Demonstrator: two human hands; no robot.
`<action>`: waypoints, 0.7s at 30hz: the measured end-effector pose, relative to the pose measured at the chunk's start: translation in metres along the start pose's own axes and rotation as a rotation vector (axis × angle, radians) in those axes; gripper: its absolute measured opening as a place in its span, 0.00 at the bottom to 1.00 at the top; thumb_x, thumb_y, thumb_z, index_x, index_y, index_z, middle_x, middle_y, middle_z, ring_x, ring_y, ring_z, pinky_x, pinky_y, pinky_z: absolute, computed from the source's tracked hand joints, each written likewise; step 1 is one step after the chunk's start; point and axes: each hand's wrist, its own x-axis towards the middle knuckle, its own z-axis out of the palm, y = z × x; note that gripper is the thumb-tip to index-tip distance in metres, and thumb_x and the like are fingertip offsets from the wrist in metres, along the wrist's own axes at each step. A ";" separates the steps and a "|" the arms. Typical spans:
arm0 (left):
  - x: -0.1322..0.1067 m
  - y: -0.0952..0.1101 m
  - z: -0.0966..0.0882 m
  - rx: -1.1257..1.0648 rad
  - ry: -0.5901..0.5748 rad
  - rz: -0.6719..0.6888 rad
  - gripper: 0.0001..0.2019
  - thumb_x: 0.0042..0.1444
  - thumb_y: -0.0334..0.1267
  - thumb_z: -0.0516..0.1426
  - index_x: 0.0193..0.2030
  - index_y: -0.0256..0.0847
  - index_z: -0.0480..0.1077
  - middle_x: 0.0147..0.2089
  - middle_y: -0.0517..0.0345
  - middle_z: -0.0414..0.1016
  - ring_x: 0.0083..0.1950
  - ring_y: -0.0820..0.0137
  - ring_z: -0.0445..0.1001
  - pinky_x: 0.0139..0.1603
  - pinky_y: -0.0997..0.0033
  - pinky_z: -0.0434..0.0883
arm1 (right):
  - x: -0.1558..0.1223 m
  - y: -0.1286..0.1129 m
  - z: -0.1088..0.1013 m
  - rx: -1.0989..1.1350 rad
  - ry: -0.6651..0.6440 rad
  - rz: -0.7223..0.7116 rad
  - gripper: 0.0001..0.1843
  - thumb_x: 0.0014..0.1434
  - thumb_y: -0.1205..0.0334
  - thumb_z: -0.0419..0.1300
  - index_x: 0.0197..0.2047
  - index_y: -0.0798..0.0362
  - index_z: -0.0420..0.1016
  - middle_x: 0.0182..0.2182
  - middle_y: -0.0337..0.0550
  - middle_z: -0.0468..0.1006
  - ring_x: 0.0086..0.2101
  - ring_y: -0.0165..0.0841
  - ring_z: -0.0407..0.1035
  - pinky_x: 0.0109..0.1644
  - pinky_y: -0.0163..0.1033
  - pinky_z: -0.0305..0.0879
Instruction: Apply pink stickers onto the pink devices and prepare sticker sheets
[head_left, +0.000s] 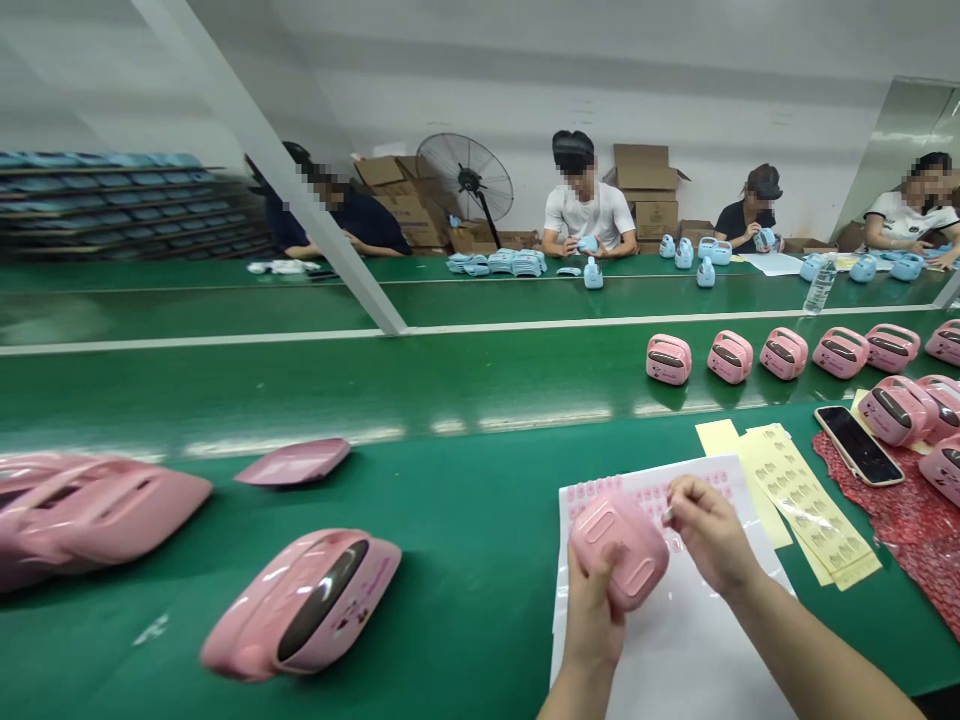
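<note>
My left hand [596,610] grips a pink plastic case [619,550], its ridged face turned up toward me and the thumb lying across it. My right hand [709,530] is just right of the case, thumb and forefinger pinched at its edge. A tiny pale piece shows at those fingertips, too small to name. Under both hands lies a white sheet [675,640] with rows of small pink stickers [645,494] along its top. Whether the right fingertips touch the case cannot be made out.
Yellowish sticker sheets [806,500], a phone [859,445] and red bubble wrap [900,500] lie at right. Finished-looking pink cases [784,353] line the green belt [480,375]. More pink cases [300,605] and a pink panel [294,463] sit left. Co-workers [589,210] handle blue cases opposite.
</note>
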 end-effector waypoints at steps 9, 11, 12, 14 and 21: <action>0.014 0.002 -0.078 -0.568 -0.430 0.019 0.25 0.56 0.37 0.49 0.61 0.56 0.54 0.49 0.53 0.75 0.50 0.56 0.72 0.54 0.47 0.63 | 0.061 0.079 0.038 -0.665 -0.208 -0.292 0.20 0.48 0.73 0.54 0.45 0.52 0.69 0.32 0.48 0.73 0.35 0.41 0.64 0.41 0.48 0.60; 0.016 0.006 -0.075 -0.588 -0.350 0.004 0.24 0.55 0.39 0.50 0.60 0.54 0.57 0.49 0.52 0.74 0.50 0.55 0.72 0.53 0.46 0.63 | 0.060 0.092 0.042 -0.669 -0.218 -0.314 0.18 0.48 0.75 0.53 0.41 0.51 0.71 0.29 0.47 0.72 0.33 0.40 0.63 0.40 0.47 0.60; 0.016 0.008 -0.073 -0.592 -0.295 0.001 0.23 0.54 0.40 0.50 0.58 0.53 0.59 0.49 0.51 0.75 0.49 0.54 0.72 0.51 0.46 0.64 | 0.059 0.096 0.043 -0.661 -0.216 -0.325 0.17 0.49 0.75 0.52 0.39 0.50 0.72 0.28 0.46 0.72 0.32 0.40 0.63 0.39 0.47 0.60; 0.018 0.011 -0.067 -0.602 -0.214 -0.006 0.21 0.53 0.42 0.52 0.56 0.52 0.63 0.48 0.51 0.75 0.48 0.53 0.72 0.49 0.48 0.67 | 0.055 0.099 0.040 -0.625 -0.196 -0.338 0.14 0.50 0.74 0.51 0.36 0.50 0.72 0.26 0.44 0.70 0.31 0.39 0.63 0.39 0.46 0.61; 0.022 0.018 -0.029 -0.657 -0.172 0.015 0.24 0.47 0.46 0.54 0.52 0.41 0.65 0.50 0.46 0.72 0.54 0.53 0.68 0.49 0.58 0.68 | 0.032 0.055 0.050 -0.208 0.030 -0.136 0.14 0.56 0.62 0.52 0.47 0.51 0.61 0.26 0.38 0.70 0.27 0.32 0.66 0.32 0.39 0.65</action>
